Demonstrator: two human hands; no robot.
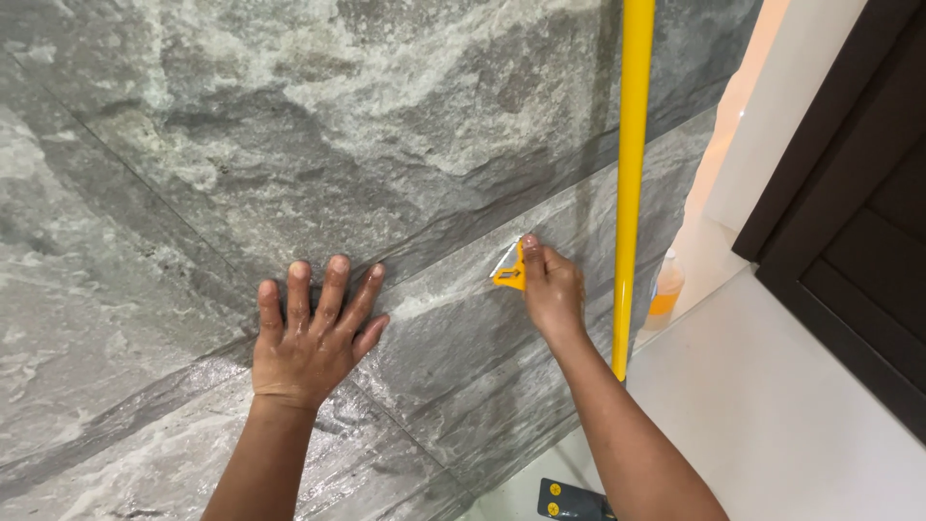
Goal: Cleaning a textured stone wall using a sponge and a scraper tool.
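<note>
Here, a small yellow scraper (508,275) is sitting just right of the middle of the frame, pressed against the grey stone wall (289,125). Its thin clear blade is pointing up and to the left, touching a long slanted line between two wall tiles. The right hand (552,289) is pinching the scraper with its thumb and fingers curled tight around it, so the tool is lying at the left tip of that hand. The scraper's long side is running slantwise, from lower right up to upper left, nearly along the tile line.

The left hand (313,333) is resting flat on the wall, left of the middle, with all its fingers spread wide and pointing up. It is holding nothing. It is well apart from the scraper, so the right hand is the nearer one by far.

A long yellow pole (632,183) is standing just right of the right hand, running from the top of the frame downward. A small bottle (664,289) is standing behind the pole, near a dark door (858,232) at the right. The pale floor (772,415) is filling the lower right.
</note>
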